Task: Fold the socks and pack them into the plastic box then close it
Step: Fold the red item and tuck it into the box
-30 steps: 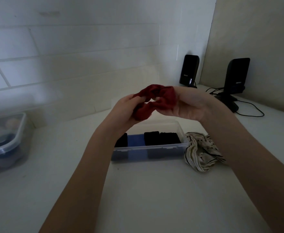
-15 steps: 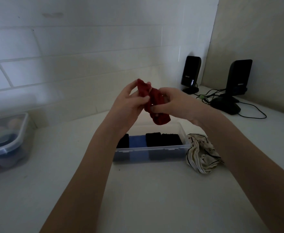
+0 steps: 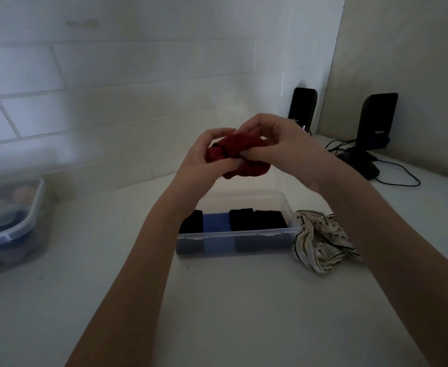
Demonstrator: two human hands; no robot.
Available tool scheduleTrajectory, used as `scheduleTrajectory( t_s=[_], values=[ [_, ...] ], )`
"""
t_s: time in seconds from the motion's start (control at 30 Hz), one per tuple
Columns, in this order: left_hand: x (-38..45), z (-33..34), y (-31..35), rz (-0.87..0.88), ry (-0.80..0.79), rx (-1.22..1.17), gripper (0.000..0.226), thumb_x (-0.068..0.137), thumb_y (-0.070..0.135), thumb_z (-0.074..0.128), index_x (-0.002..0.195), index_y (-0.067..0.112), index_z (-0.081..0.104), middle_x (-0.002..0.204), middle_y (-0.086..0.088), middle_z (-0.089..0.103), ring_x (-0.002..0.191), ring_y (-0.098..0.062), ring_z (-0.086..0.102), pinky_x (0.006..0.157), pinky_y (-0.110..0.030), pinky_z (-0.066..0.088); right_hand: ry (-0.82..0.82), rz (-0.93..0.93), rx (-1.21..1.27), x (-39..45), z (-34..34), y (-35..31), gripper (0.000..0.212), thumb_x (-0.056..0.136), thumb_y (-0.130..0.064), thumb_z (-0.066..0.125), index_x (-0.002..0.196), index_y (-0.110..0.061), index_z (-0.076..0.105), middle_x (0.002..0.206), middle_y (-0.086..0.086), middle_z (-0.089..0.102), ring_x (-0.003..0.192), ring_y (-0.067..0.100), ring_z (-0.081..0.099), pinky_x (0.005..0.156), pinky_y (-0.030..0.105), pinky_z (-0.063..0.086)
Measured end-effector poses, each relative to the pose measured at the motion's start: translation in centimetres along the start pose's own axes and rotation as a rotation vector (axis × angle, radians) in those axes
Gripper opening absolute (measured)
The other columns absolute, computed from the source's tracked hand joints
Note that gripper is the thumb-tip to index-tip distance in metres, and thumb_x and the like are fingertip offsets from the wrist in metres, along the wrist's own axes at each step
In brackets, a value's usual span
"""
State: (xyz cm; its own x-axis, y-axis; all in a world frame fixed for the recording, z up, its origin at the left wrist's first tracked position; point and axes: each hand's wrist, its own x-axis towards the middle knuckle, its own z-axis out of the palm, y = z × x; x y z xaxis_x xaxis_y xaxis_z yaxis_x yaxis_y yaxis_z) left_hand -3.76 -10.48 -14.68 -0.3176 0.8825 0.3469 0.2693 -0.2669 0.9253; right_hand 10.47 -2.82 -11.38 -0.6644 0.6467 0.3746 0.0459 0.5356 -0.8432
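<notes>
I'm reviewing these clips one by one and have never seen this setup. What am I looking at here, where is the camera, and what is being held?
There is no machine: a person works with bare hands, filmed by one wide-angle camera worn on the head, looking forward and down. The left hand and right hand together grip a bunched dark red sock, held in the air above an open clear plastic box. In the box, folded black socks and a folded blue sock stand in a row. Right of the box, on the white tabletop, lies a crumpled cream striped cloth item. At far left is a lidded clear container; two black speakers stand at the back right.
</notes>
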Motion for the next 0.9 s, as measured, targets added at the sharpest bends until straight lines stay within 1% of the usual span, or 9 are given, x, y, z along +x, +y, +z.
scheduleTrajectory(
  t_s=[0.07,0.17,0.23,0.37,0.43,0.53,0.7,0.83,0.9],
  values=[
    [0.0,-0.2,0.1,-0.038,-0.006,-0.046,0.045,0.061,0.016,0.066,0.103,0.030,0.058,0.094,-0.007,0.061,0.082,-0.021,0.059,0.069,-0.028,0.049,-0.050,0.055,0.003,0.1,0.0,0.3,0.031,0.081,-0.006,0.067,0.110,-0.016,0.063,0.109,0.009,0.064,0.094,0.019,0.065,0.082,0.030,0.057],
    [-0.3,-0.2,0.2,-0.049,-0.040,-0.065,0.046,0.056,0.027,0.068,0.102,0.030,0.062,0.103,-0.024,0.062,0.093,-0.038,0.060,0.086,-0.050,0.050,-0.237,0.180,0.035,-0.2,0.3,0.7,0.034,0.085,-0.009,0.063,0.118,-0.017,0.059,0.117,0.007,0.063,0.103,0.019,0.065,0.088,0.034,0.056],
    [-0.4,-0.3,0.4,-0.042,-0.035,-0.058,0.047,0.056,0.028,0.069,0.103,0.031,0.063,0.110,-0.026,0.062,0.098,-0.037,0.061,0.094,-0.057,0.048,-0.228,0.199,0.066,-0.2,0.8,0.8,0.032,0.086,-0.008,0.061,0.117,-0.015,0.058,0.115,0.008,0.065,0.104,0.021,0.066,0.087,0.034,0.056],
    [-0.4,-1.3,0.4,-0.069,-0.107,-0.068,0.056,0.054,0.020,0.078,0.107,0.031,0.061,0.113,-0.012,0.065,0.107,-0.029,0.063,0.095,-0.048,0.051,-0.104,0.148,0.110,0.0,1.5,0.8,0.019,0.085,-0.011,0.062,0.105,-0.010,0.063,0.106,0.015,0.067,0.099,0.028,0.066,0.086,0.036,0.057],
    [-0.6,-1.8,0.3,-0.070,-0.178,-0.047,0.056,0.058,0.006,0.078,0.107,0.029,0.062,0.106,-0.006,0.068,0.105,-0.025,0.065,0.094,-0.043,0.052,-0.142,0.157,0.082,-0.1,1.8,0.8,0.014,0.085,-0.014,0.063,0.098,-0.012,0.064,0.097,0.010,0.066,0.094,0.026,0.065,0.082,0.034,0.056],
    [-1.0,-2.6,0.3,-0.074,-0.223,-0.044,0.054,0.068,-0.009,0.072,0.111,0.023,0.061,0.104,-0.005,0.069,0.101,-0.022,0.067,0.088,-0.035,0.055,-0.197,0.216,0.145,-0.3,2.0,0.9,0.017,0.084,-0.012,0.064,0.101,-0.008,0.062,0.102,0.015,0.066,0.099,0.028,0.065,0.089,0.038,0.055],
    [-3.1,-4.6,0.0,-0.113,-0.219,-0.057,0.051,0.069,-0.004,0.073,0.113,0.019,0.060,0.106,-0.011,0.067,0.101,-0.023,0.066,0.088,-0.036,0.055,-0.316,0.245,0.253,-0.7,3.5,0.3,0.010,0.086,-0.009,0.062,0.085,-0.015,0.054,0.096,0.013,0.064,0.090,0.026,0.064,0.087,0.042,0.053],
    [-4.8,-5.3,0.4,-0.138,-0.162,0.199,0.044,0.074,0.005,0.074,0.111,0.023,0.058,0.103,-0.007,0.069,0.094,-0.017,0.069,0.076,-0.024,0.056,-0.296,0.304,0.136,-0.9,5.8,1.2,0.012,0.085,-0.022,0.066,0.084,-0.020,0.054,0.089,0.012,0.066,0.082,0.025,0.067,0.073,0.040,0.057],
    [-5.4,-5.3,0.5,-0.130,-0.194,0.440,0.046,0.074,0.009,0.076,0.109,0.031,0.055,0.108,0.000,0.063,0.094,-0.015,0.066,0.075,-0.021,0.055,-0.295,0.326,0.035,-1.1,6.6,1.9,0.015,0.084,-0.026,0.068,0.090,-0.020,0.056,0.094,0.012,0.068,0.085,0.025,0.068,0.078,0.043,0.056]
  ],
)
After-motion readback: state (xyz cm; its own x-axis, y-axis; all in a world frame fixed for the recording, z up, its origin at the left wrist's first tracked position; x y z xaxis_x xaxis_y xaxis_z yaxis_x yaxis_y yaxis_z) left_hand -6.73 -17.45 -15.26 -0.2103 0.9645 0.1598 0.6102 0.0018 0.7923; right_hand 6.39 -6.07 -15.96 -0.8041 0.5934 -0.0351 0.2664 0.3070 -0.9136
